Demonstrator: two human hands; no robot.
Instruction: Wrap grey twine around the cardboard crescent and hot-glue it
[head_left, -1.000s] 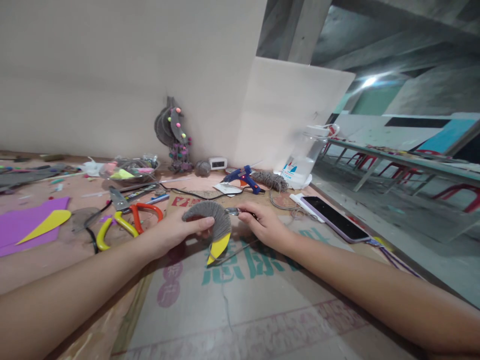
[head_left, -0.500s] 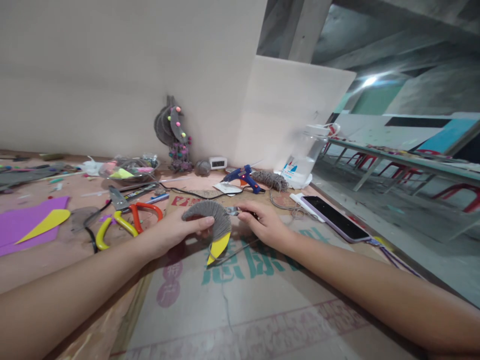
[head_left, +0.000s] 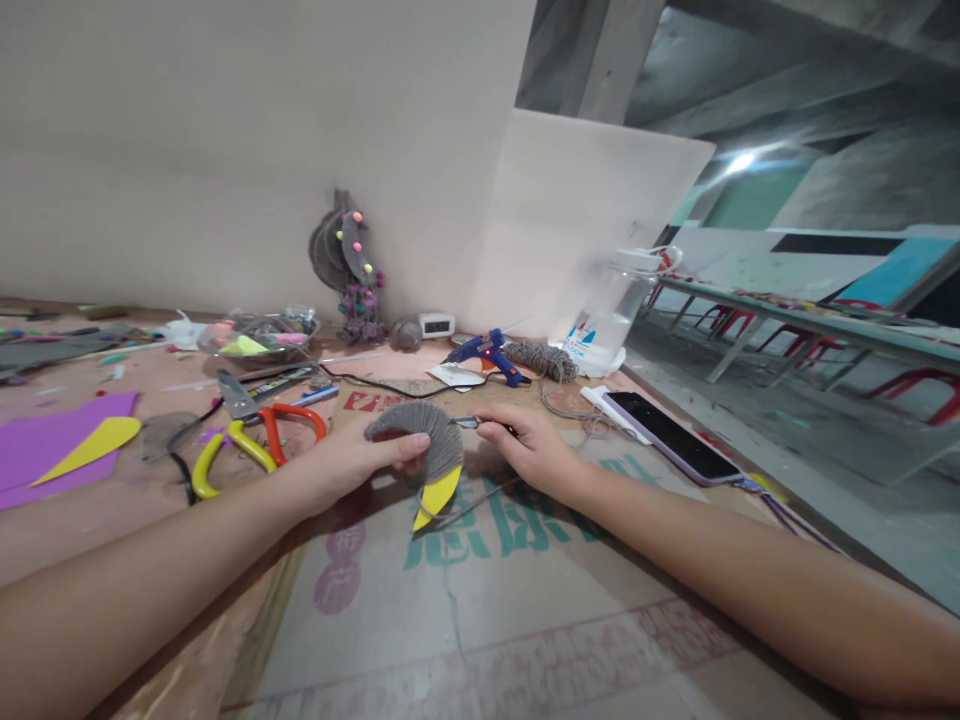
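Observation:
My left hand point(head_left: 352, 462) grips a curved yellow foam piece point(head_left: 422, 448) wound with grey yarn, its bare yellow tip pointing down at the cardboard sheet point(head_left: 480, 600). My right hand point(head_left: 525, 446) pinches a small dark metal tool point(head_left: 469, 423) right beside the wrapped end. A grey strand trails from the piece across the cardboard. Both forearms rest low over the table.
Yellow and orange pliers point(head_left: 247, 440), a cutter point(head_left: 238, 397), purple foam point(head_left: 45, 445) with a yellow cutout lie left. A blue glue gun point(head_left: 486, 353), yarn bundle point(head_left: 540, 362), small clock point(head_left: 436, 324), phone point(head_left: 667, 435) and water jug point(head_left: 607, 315) sit behind and right.

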